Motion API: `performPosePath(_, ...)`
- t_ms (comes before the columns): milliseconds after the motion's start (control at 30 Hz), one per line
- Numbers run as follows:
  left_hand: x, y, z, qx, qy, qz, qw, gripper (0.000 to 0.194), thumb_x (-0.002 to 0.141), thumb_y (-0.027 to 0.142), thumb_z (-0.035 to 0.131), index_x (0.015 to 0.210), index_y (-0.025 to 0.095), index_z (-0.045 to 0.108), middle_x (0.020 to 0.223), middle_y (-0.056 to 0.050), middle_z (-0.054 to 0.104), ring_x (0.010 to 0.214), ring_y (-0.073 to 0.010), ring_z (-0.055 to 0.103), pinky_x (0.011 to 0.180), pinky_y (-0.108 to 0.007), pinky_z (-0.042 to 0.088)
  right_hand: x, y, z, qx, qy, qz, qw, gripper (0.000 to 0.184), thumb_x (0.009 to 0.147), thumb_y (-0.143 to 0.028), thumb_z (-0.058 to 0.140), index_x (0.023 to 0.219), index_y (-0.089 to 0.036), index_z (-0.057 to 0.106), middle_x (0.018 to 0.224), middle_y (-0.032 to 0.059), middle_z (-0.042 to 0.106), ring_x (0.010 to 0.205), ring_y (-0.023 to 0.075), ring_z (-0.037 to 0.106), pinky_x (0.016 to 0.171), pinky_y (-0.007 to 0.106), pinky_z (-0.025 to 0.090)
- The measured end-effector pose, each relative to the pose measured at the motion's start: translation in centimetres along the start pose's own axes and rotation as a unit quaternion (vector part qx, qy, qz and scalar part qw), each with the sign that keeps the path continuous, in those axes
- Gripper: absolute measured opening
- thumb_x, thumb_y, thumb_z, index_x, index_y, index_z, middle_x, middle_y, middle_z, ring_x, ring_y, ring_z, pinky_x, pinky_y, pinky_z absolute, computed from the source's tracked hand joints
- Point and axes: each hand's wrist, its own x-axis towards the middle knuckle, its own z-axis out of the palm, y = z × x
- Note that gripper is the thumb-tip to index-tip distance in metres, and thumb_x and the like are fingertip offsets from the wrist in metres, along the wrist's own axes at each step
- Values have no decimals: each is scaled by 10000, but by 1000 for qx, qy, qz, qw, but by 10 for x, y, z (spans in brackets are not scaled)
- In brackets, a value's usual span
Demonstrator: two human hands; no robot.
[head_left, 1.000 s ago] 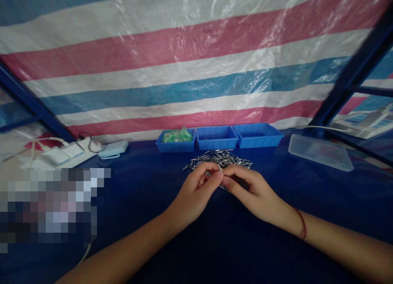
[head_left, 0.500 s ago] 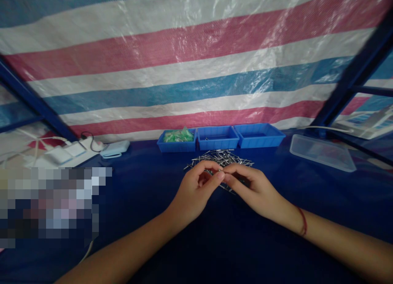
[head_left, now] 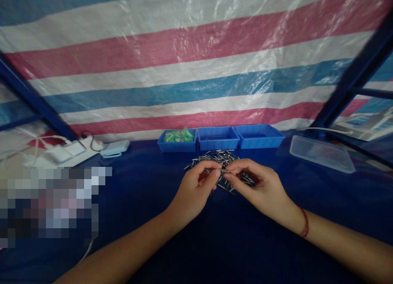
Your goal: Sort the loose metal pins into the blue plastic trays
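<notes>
We held 1 thin metal piece (head_left: 224, 170) over the metal pile (head_left: 216, 156), thumb and forefinger of our left hand (head_left: 194, 189) and right hand (head_left: 262, 189) clamped on opposite ends, seemingly to steady it. Beyond the metal pile, 3 blue bins (head_left: 217, 144) stood side by side, probably for easy reach; the leftmost held green plastic (head_left: 179, 135).

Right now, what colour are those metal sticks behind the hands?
The metal sticks are silvery grey, in the head view.
</notes>
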Motion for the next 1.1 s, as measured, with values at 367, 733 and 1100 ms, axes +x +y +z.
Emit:
performPosePath(367,2,0,-3,-3,8,-12,1000,277,893,391,430,1010,170,547,748,2,536,610,-103,516,551,-226,404,27,-3,-11,-139,-35,-88,986,178,841,-260,539,678,-190,522,606,-11,565,544,102,522,533,239,417)
performPosePath(733,24,-15,-50,324,9,89,942,189,828,180,462,984,177,570,827,-11,603,630,-115,539,622,-261,443,87,67,3,-329,-6,36,944,240,820,-386,531,789,-165,621,725,71,661,734,231,587,694,363,423)
performPosePath(1100,20,-8,-49,501,-203,203,816,164,866,156,495,951,208,625,918,-13,603,813,-142,593,732,-262,456,16,39,-4,-199,-56,21,978,133,831,-258,519,912,-191,600,826,36,655,780,193,580,711,325,453)
